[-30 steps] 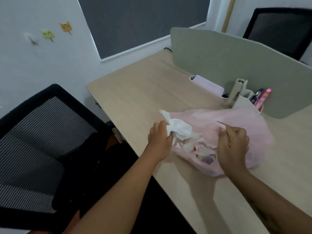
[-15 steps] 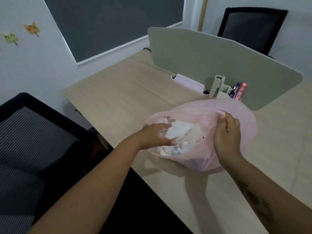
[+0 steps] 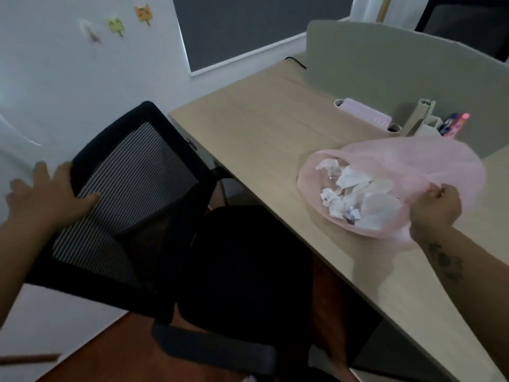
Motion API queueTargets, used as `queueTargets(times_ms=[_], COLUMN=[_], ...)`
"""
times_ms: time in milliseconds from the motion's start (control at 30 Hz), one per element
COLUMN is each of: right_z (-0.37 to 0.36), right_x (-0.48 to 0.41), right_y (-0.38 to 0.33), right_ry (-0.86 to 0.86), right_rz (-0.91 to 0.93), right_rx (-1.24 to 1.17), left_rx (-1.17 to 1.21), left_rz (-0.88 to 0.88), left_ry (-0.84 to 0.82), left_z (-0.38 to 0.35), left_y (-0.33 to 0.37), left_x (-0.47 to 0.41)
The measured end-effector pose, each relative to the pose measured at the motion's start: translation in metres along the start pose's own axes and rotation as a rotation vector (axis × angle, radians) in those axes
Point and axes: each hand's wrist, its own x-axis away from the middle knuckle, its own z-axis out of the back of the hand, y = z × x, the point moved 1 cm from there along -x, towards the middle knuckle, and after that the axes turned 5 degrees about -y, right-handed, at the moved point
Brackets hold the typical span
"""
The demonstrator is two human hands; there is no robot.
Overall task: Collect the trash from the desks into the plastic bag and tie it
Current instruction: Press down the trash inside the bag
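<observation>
The pink plastic bag (image 3: 413, 166) lies on the table (image 3: 261, 128), near its front edge, mouth open toward me. The film is thin and translucent. Inside it sits a heap of crumpled white tissue and paper scraps (image 3: 355, 197), with a little clear wrapping among them.

My right hand (image 3: 435, 206) is clenched on the near rim of the bag, pinching the film and holding the mouth up. My left hand (image 3: 46, 194) rests on the top edge of the chair backrest (image 3: 129, 199), thumb across the striped mesh, fingers spread over the black frame; that grip lies loose on the frame rather than closed around it.

Change since half a second ago: my left hand was then inside the bag's mouth on the tissue; it has left the bag and crossed to the chair. The right hand keeps its hold on the rim.

Surroundings: behind the bag a grey divider panel (image 3: 399, 64) runs along the table. At its foot stand a pale pink case (image 3: 366, 114) and a holder with pens (image 3: 454, 124). The black chair seat (image 3: 248, 260) is between me and the table's front edge. Cat-shaped stickers (image 3: 129, 20) are on the wall.
</observation>
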Motion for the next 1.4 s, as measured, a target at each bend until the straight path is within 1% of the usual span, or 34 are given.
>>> queueTargets(times_ms=[133,200,300,367,400,433,467,500,567,633,733,800,867,1133,1300,1400], right_z=[0.003,0.003,0.000,-0.002,-0.003,-0.002,-0.002,-0.002,0.001,0.005,0.010,0.015,0.019,0.026,0.022,0.017], right_x=[0.009,0.011,0.015,0.011,0.006,0.003,0.000,-0.002,-0.003,-0.005,-0.020,-0.027,-0.031,-0.043,-0.043,-0.045], right_y=[0.003,0.001,-0.004,-0.005,-0.002,0.000,-0.001,-0.002,-0.002,0.001,0.007,0.008,0.009,0.010,0.009,0.008], right_ry=[-0.079,-0.066,0.001,-0.048,-0.092,-0.129,-0.148,-0.171,-0.113,-0.172,-0.264,-0.278,-0.279,-0.316,-0.338,-0.357], right_rz=[-0.121,-0.179,-0.318,-0.419,-0.441,-0.453,-0.433,-0.387,-0.276,-0.171,-0.069,-0.029,0.009,0.023,0.013,-0.003], right_rx=[-0.125,-0.186,-0.331,-0.432,-0.419,-0.471,-0.488,-0.436,-0.239,-0.153,-0.037,0.008,0.002,-0.030,-0.039,-0.053], left_rx=[0.230,0.291,0.257,0.250,0.257,0.259,0.280,0.299,0.367,0.452,0.565,0.574,0.575,0.685,0.766,0.798], left_rz=[-0.018,-0.029,-0.030,-0.036,-0.041,-0.040,-0.030,-0.009,0.007,0.024,0.041,0.038,0.044,0.205,0.269,0.311], left_ry=[-0.100,-0.112,-0.091,-0.082,-0.075,-0.071,-0.072,-0.077,-0.084,-0.098,-0.118,-0.110,-0.095,0.029,0.099,0.093], left_z=[0.021,0.030,0.035,0.036,0.035,0.035,0.032,0.031,0.026,0.021,0.015,0.011,0.008,-0.014,-0.023,-0.025], left_y=[0.011,0.021,0.034,0.043,0.047,0.052,0.057,0.064,0.081,0.097,0.123,0.142,0.163,0.240,0.276,0.295], left_x=[0.034,0.042,0.058,0.074,0.081,0.090,0.097,0.107,0.125,0.145,0.173,0.192,0.212,0.272,0.294,0.302])
